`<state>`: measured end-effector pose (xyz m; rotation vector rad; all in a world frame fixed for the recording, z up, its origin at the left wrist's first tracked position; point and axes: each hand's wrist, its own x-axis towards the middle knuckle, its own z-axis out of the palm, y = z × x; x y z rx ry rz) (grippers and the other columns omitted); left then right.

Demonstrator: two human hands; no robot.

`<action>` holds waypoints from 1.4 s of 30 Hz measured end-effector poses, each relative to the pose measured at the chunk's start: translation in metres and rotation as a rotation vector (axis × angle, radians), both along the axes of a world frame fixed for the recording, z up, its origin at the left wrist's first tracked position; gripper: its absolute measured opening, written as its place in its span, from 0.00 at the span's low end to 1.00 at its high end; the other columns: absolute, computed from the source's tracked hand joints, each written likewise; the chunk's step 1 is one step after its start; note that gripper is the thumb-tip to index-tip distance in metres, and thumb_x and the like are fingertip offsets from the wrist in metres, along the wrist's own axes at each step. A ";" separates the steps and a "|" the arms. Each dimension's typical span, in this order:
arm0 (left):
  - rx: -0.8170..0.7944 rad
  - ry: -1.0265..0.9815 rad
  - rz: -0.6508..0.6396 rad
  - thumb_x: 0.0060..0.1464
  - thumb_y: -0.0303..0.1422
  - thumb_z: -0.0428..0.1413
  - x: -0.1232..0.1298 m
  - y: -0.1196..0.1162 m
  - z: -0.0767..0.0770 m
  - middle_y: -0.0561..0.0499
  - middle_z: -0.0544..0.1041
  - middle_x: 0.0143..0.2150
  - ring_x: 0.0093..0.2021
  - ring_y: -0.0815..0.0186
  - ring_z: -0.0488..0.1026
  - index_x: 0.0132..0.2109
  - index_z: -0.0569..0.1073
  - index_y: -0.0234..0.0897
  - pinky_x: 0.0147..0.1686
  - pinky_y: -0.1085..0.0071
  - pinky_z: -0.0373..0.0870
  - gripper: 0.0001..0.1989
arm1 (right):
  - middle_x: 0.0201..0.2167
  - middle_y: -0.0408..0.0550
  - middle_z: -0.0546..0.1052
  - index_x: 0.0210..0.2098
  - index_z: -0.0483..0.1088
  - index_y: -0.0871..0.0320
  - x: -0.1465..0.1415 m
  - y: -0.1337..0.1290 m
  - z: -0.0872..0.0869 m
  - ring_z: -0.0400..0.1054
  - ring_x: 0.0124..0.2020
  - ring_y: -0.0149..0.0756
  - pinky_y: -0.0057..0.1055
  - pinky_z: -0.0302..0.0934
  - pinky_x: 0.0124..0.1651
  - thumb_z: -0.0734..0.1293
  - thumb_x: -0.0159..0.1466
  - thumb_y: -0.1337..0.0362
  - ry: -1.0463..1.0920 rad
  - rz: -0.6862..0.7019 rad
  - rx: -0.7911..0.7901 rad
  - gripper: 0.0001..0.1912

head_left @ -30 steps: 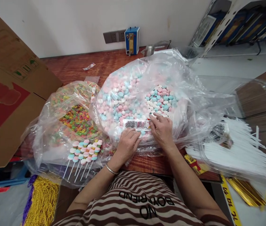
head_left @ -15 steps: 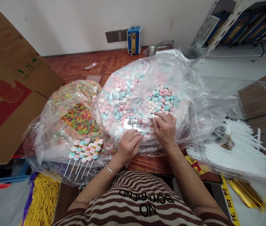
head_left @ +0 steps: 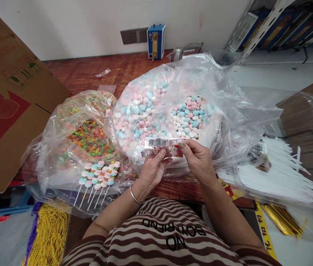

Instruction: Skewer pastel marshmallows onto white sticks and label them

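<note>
Between my hands is a small clear printed plastic bag (head_left: 160, 143), held over the large bag of candies. My left hand (head_left: 154, 168) pinches its lower edge with thumb and fingers. My right hand (head_left: 199, 159) grips its right end, thumb on top. Beneath and beyond lie pink, blue and white candies (head_left: 188, 114) in a big open clear bag. To the left, an open bag holds colorful ring-shaped cereal (head_left: 92, 138). Several candy skewers (head_left: 98, 175) on white sticks rest on that bag's front edge.
A cardboard box (head_left: 12, 92) stands at the left. White sticks (head_left: 281, 173) lie in a clear plastic tray at the right, near gold twist ties (head_left: 282, 220). A blue device (head_left: 156, 41) stands by the wall socket. Gold fringe (head_left: 49, 234) hangs at lower left.
The small printed bag has been lifted and tilted toward me. My left hand has turned, its thumb now on top of the bag. The view has shifted slightly.
</note>
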<state>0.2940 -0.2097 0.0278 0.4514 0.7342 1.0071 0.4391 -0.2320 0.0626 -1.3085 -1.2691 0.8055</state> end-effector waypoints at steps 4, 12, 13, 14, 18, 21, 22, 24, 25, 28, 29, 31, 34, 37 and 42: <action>-0.005 0.045 0.188 0.37 0.38 0.75 -0.003 0.001 0.007 0.52 0.82 0.35 0.36 0.69 0.78 0.35 0.81 0.36 0.39 0.72 0.75 0.18 | 0.40 0.46 0.79 0.46 0.75 0.53 -0.017 -0.005 -0.016 0.73 0.41 0.38 0.35 0.67 0.46 0.71 0.65 0.52 0.070 0.029 -0.033 0.15; 0.297 0.293 0.253 0.43 0.38 0.73 -0.028 0.000 0.006 0.53 0.79 0.28 0.28 0.72 0.74 0.32 0.80 0.35 0.33 0.75 0.72 0.14 | 0.25 0.42 0.75 0.30 0.76 0.56 -0.031 -0.012 -0.012 0.66 0.29 0.33 0.29 0.60 0.33 0.69 0.65 0.54 -0.050 -0.004 -0.059 0.13; 0.305 0.314 0.282 0.42 0.38 0.73 -0.031 0.001 0.005 0.54 0.77 0.25 0.26 0.73 0.73 0.30 0.78 0.34 0.31 0.76 0.70 0.14 | 0.24 0.41 0.74 0.28 0.75 0.56 -0.032 -0.013 -0.011 0.65 0.28 0.33 0.29 0.59 0.32 0.69 0.65 0.54 -0.062 -0.003 -0.053 0.15; 0.297 0.312 0.306 0.41 0.38 0.74 -0.032 0.002 0.005 0.56 0.75 0.23 0.24 0.74 0.71 0.28 0.76 0.34 0.28 0.76 0.68 0.16 | 0.22 0.41 0.73 0.27 0.75 0.56 -0.035 -0.014 -0.009 0.64 0.27 0.32 0.29 0.58 0.31 0.69 0.66 0.53 -0.070 -0.006 -0.050 0.16; 0.122 0.122 0.347 0.32 0.41 0.76 -0.032 0.004 0.009 0.60 0.68 0.20 0.21 0.77 0.65 0.24 0.69 0.34 0.22 0.79 0.61 0.25 | 0.19 0.41 0.71 0.22 0.73 0.56 -0.043 -0.019 -0.008 0.64 0.24 0.33 0.30 0.58 0.29 0.65 0.68 0.47 -0.076 0.030 -0.035 0.25; -0.018 -0.021 0.346 0.28 0.43 0.77 -0.033 0.007 0.011 0.61 0.67 0.19 0.19 0.78 0.63 0.25 0.68 0.34 0.21 0.80 0.61 0.28 | 0.26 0.45 0.76 0.33 0.78 0.55 -0.047 -0.025 -0.006 0.69 0.29 0.36 0.33 0.63 0.34 0.60 0.71 0.45 -0.122 0.015 0.052 0.24; -0.037 -0.048 0.346 0.28 0.44 0.77 -0.035 0.007 0.010 0.61 0.67 0.19 0.19 0.79 0.63 0.25 0.67 0.34 0.21 0.80 0.61 0.28 | 0.31 0.47 0.77 0.40 0.78 0.54 -0.048 -0.028 -0.004 0.71 0.32 0.38 0.35 0.65 0.37 0.60 0.72 0.46 -0.143 -0.019 0.097 0.22; -0.046 -0.075 0.341 0.29 0.44 0.76 -0.038 0.007 0.009 0.61 0.67 0.19 0.19 0.79 0.63 0.24 0.67 0.34 0.21 0.80 0.61 0.28 | 0.41 0.50 0.77 0.50 0.75 0.52 -0.051 -0.033 0.000 0.72 0.38 0.40 0.40 0.67 0.45 0.62 0.71 0.48 -0.186 -0.080 0.197 0.19; -0.046 -0.077 0.334 0.30 0.44 0.76 -0.039 0.006 0.008 0.61 0.67 0.19 0.19 0.79 0.63 0.25 0.68 0.34 0.21 0.80 0.62 0.27 | 0.44 0.51 0.77 0.53 0.73 0.51 -0.053 -0.034 0.002 0.72 0.41 0.41 0.42 0.67 0.49 0.63 0.71 0.50 -0.210 -0.094 0.243 0.18; -0.039 -0.068 0.326 0.30 0.44 0.76 -0.042 0.004 0.003 0.60 0.68 0.20 0.20 0.79 0.64 0.26 0.69 0.34 0.22 0.80 0.62 0.27 | 0.47 0.53 0.75 0.52 0.73 0.51 -0.059 -0.036 0.005 0.71 0.49 0.44 0.46 0.66 0.55 0.64 0.71 0.55 -0.271 -0.088 0.337 0.14; -0.038 -0.061 0.327 0.28 0.44 0.77 -0.043 0.003 0.001 0.60 0.68 0.20 0.21 0.78 0.64 0.26 0.69 0.33 0.22 0.79 0.62 0.28 | 0.48 0.53 0.75 0.51 0.73 0.51 -0.062 -0.036 0.006 0.70 0.51 0.45 0.47 0.66 0.56 0.64 0.71 0.56 -0.282 -0.081 0.348 0.12; -0.036 -0.048 0.345 0.24 0.44 0.77 -0.045 0.002 -0.001 0.60 0.69 0.21 0.22 0.78 0.64 0.27 0.70 0.33 0.22 0.79 0.63 0.30 | 0.49 0.53 0.75 0.49 0.74 0.51 -0.066 -0.035 0.005 0.70 0.53 0.45 0.48 0.65 0.57 0.66 0.70 0.58 -0.287 -0.079 0.351 0.10; -0.019 -0.042 0.381 0.24 0.44 0.77 -0.048 0.002 -0.004 0.60 0.68 0.22 0.22 0.78 0.64 0.27 0.69 0.33 0.22 0.79 0.63 0.30 | 0.49 0.52 0.75 0.48 0.73 0.50 -0.071 -0.034 0.002 0.70 0.54 0.46 0.49 0.65 0.58 0.67 0.69 0.61 -0.234 -0.144 0.343 0.09; -0.006 -0.037 0.393 0.27 0.44 0.77 -0.052 0.002 -0.004 0.60 0.67 0.21 0.21 0.78 0.63 0.26 0.68 0.34 0.22 0.78 0.62 0.29 | 0.49 0.52 0.75 0.46 0.73 0.51 -0.073 -0.035 0.003 0.70 0.53 0.46 0.49 0.65 0.58 0.68 0.68 0.62 -0.228 -0.170 0.345 0.08; -0.027 -0.038 0.407 0.31 0.42 0.77 -0.052 -0.001 -0.005 0.59 0.70 0.22 0.22 0.77 0.66 0.27 0.69 0.34 0.23 0.79 0.62 0.27 | 0.47 0.51 0.77 0.47 0.73 0.51 -0.075 -0.034 0.005 0.70 0.53 0.44 0.46 0.65 0.58 0.68 0.68 0.64 -0.295 -0.085 0.355 0.07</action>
